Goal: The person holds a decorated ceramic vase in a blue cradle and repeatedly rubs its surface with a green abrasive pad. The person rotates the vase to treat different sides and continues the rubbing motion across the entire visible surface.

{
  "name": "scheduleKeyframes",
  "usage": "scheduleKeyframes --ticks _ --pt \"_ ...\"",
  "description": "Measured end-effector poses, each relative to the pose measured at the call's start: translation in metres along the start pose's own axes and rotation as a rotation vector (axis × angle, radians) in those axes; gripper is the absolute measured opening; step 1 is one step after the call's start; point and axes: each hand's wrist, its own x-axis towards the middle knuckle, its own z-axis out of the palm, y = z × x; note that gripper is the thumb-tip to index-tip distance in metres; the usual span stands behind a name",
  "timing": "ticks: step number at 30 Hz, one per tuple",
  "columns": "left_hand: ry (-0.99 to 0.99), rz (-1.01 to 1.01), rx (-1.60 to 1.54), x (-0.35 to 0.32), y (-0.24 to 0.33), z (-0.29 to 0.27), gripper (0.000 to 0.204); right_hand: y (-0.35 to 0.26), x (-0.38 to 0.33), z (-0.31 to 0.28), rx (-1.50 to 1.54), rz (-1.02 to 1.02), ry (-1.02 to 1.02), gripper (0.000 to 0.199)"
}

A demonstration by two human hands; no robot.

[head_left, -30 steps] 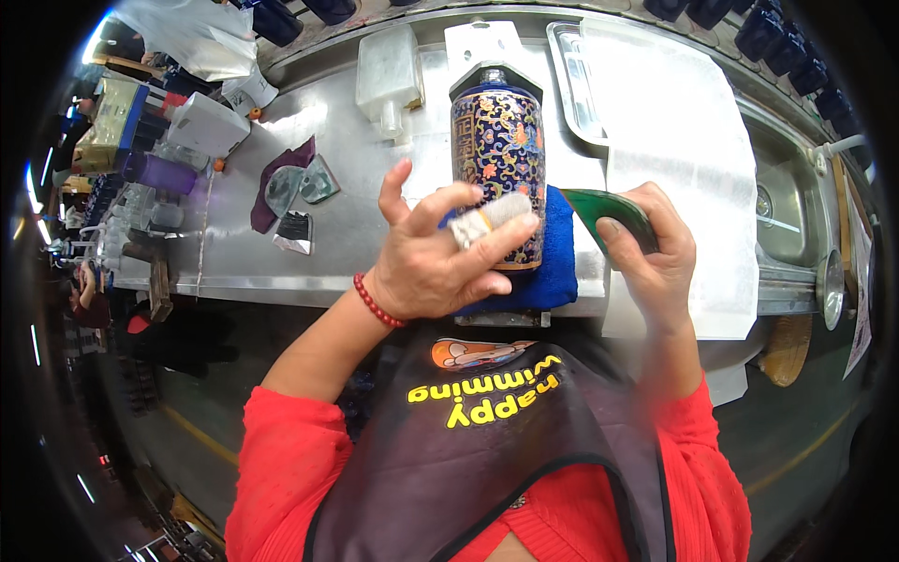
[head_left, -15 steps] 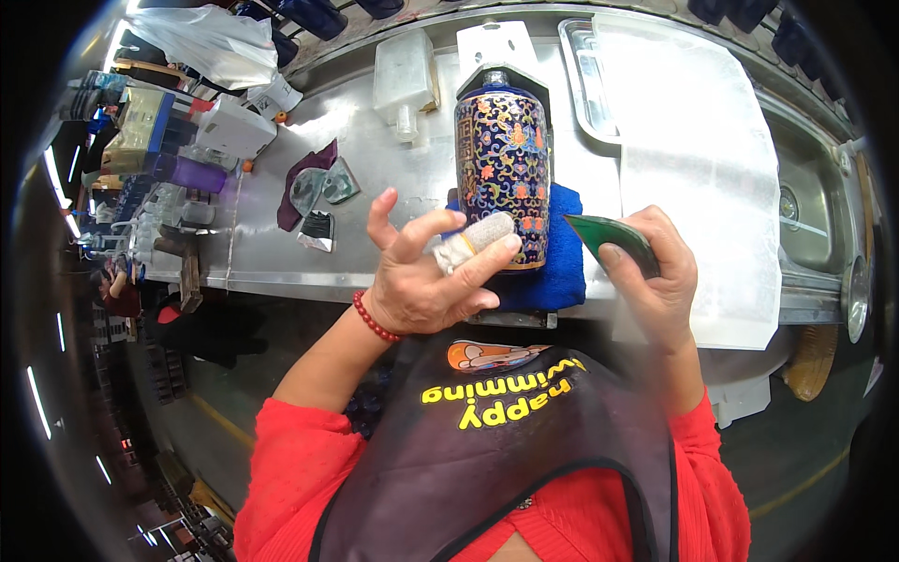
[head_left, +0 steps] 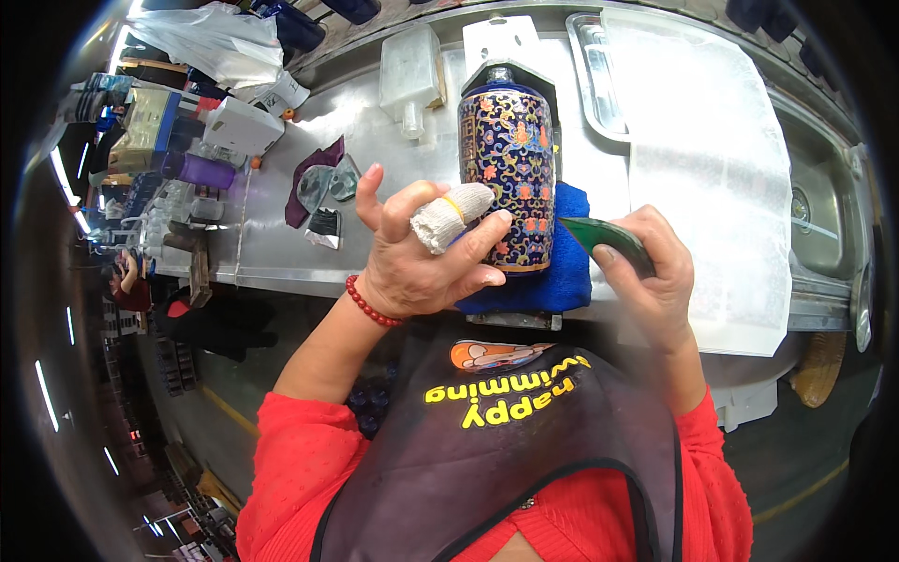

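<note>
A dark blue bottle (head_left: 510, 159) with a colourful floral pattern lies with its neck away from me, its base over a blue towel (head_left: 569, 253). My left hand (head_left: 421, 248) is at the bottle's lower left side, fingers spread. A white knit finger cover (head_left: 448, 217) with a yellow band sits on its middle finger. The index fingertip overlaps the bottle; whether it presses on it I cannot tell. In my right hand (head_left: 660, 272), a flat green pointed scraper (head_left: 599, 236) is pinched between thumb and fingers. Its tip points left toward the bottle, apart from it.
White sheets (head_left: 707, 187) cover the right of the metal table, near a sink (head_left: 824, 215) and a metal tray (head_left: 599, 84). A clear square container (head_left: 409, 70) stands behind left. Dark cloth (head_left: 304, 187) and small pieces lie left; a purple bottle (head_left: 201, 171) is farther left.
My left hand has shifted slightly up and left, and its covered finger has turned to point more upward. My right hand still holds the scraper in nearly the same place.
</note>
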Motion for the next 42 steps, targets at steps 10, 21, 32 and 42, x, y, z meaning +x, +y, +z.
scheduleKeyframes --ticks 10,21,32,42 --pt "0.021 0.028 -0.015 0.002 -0.002 0.000 0.041 0.001 0.002 0.000 -0.003 -0.002 0.002 0.014" --pt "-0.031 0.044 -0.078 -0.010 0.009 0.002 0.053 0.004 0.005 0.002 -0.020 -0.003 0.004 0.017" --pt "-0.031 -0.101 -0.225 -0.010 -0.008 0.019 0.063 0.004 0.007 0.005 -0.033 -0.023 0.007 0.017" --pt "-0.013 -0.026 -0.242 -0.009 -0.001 0.019 0.050 -0.002 0.004 0.009 -0.038 0.019 -0.037 0.013"
